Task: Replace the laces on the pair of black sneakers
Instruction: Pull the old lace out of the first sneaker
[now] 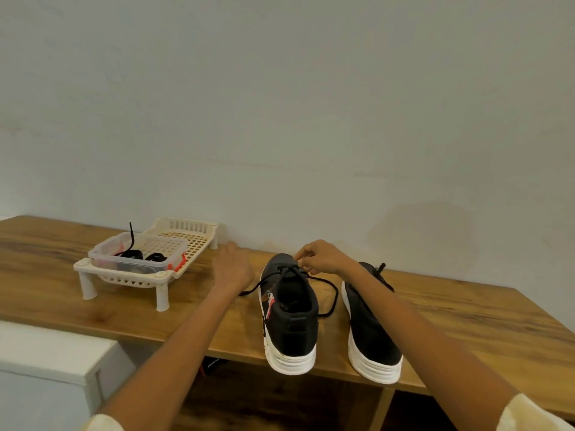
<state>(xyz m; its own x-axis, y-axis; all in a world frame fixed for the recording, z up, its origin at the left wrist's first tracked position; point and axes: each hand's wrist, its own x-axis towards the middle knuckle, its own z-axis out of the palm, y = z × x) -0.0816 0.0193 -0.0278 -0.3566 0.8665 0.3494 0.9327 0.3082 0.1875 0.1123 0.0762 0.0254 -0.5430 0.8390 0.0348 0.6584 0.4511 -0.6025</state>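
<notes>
Two black sneakers with white soles stand side by side on the wooden table [93, 312], heels toward me. The left sneaker [291, 318] has a black lace [331, 290] with loose ends trailing to both sides. My right hand [320, 258] pinches that lace at the top eyelets. The right sneaker [371, 331] lies partly behind my right forearm, its lace still tied. My left hand [233, 265] rests flat on the table just left of the left sneaker, fingers apart and holding nothing.
A cream plastic rack [90, 270] on legs stands at the table's left, holding a clear plastic box [105, 259] with black laces [133, 253] inside. A plain wall runs behind the table. A white cabinet [46, 356] sits below at the left.
</notes>
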